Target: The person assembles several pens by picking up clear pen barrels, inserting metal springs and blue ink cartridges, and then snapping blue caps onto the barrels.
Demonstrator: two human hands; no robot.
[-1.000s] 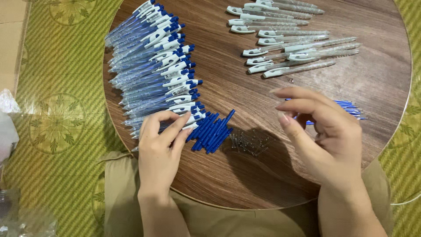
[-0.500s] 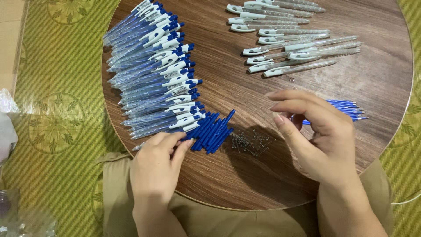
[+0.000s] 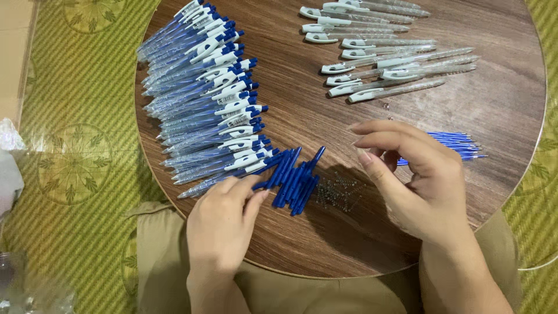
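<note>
Your left hand (image 3: pixel 224 218) rests at the near edge of the round dark wooden desk (image 3: pixel 500 104), its fingers loosely curled and their tips touching the near left end of a small heap of short blue plastic pen plungers (image 3: pixel 293 177); whether it has pinched one up you cannot tell. Just right of that heap lies a scatter of tiny metal springs (image 3: pixel 337 192). Your right hand (image 3: pixel 415 180) hovers above the desk, half open with fingers bent and thumb toward them, nothing visibly held. Behind it, to the right, lies a bundle of thin blue ink refills (image 3: pixel 456 142). A long row of assembled blue-and-white click pens (image 3: pixel 203 93) fans across the far left, and clear empty pen barrels with white clips (image 3: pixel 383 52) lie at the far right. A green patterned woven mat (image 3: pixel 75 145) covers the floor.
</note>
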